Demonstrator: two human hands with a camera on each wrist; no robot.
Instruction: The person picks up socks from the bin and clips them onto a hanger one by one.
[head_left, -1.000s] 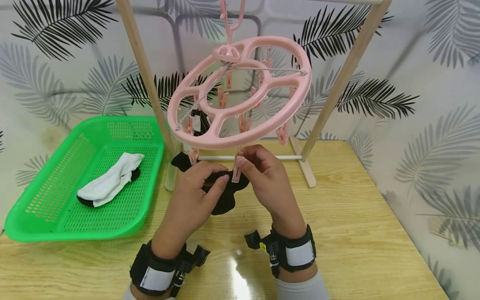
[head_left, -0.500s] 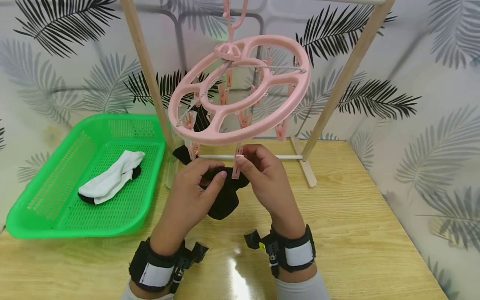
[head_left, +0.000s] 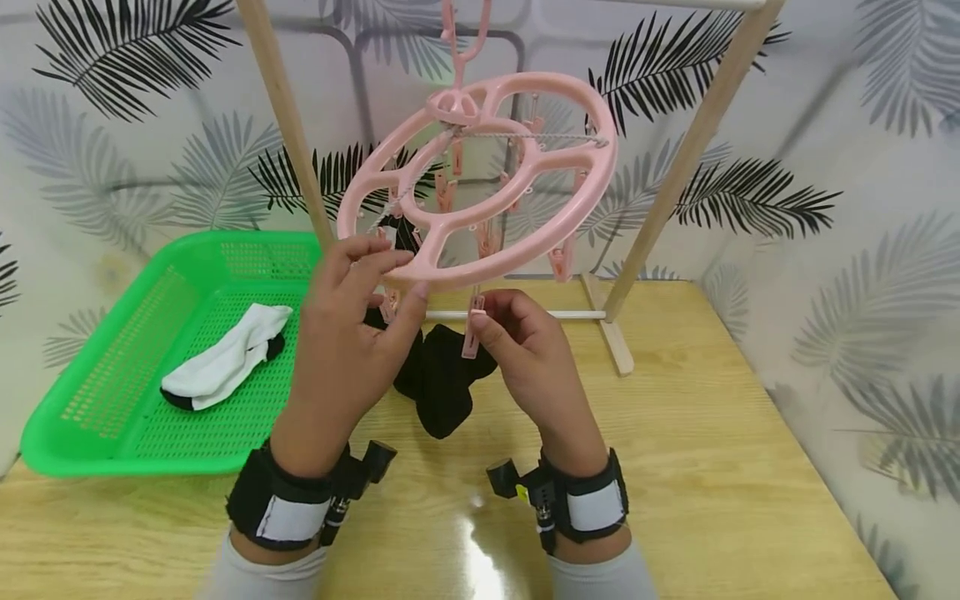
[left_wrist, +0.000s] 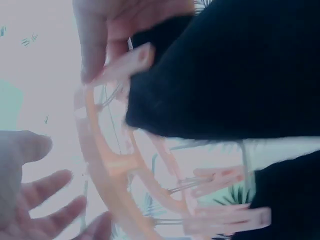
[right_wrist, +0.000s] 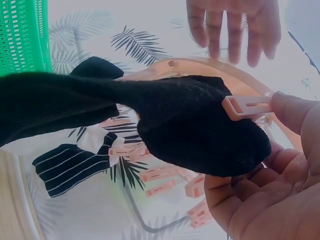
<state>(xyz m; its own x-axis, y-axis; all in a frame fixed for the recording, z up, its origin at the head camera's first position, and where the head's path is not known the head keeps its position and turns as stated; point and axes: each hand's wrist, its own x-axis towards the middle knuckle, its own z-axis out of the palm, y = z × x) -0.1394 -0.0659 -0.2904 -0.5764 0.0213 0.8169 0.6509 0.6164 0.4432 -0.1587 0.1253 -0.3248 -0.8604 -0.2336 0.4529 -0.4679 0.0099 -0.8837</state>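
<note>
A pink clothespin [head_left: 471, 335] hangs from the front rim of the round pink drying hanger [head_left: 480, 271]. My right hand [head_left: 528, 354] pinches this clothespin between thumb and fingers. In the right wrist view the clothespin [right_wrist: 246, 107] sits at the edge of a black sock [right_wrist: 195, 132], which droops below the hanger. My left hand [head_left: 348, 325] is raised beside the hanger's front left rim, fingers spread and holding nothing. A second dark piece [right_wrist: 97, 67] hangs to the left, partly hidden behind my left hand in the head view.
A green basket [head_left: 45, 417] on the left holds a white sock [head_left: 225, 358] with black parts. Behind, a striped black-and-white sock [right_wrist: 75, 167] hangs from another clothespin. Wooden posts [head_left: 690, 158] frame the hanger. Several other pink clothespins dangle from the hanger.
My left hand has let go of the black sock and moved up and left to the hanger's rim. My right hand has stayed at the clothespin.
</note>
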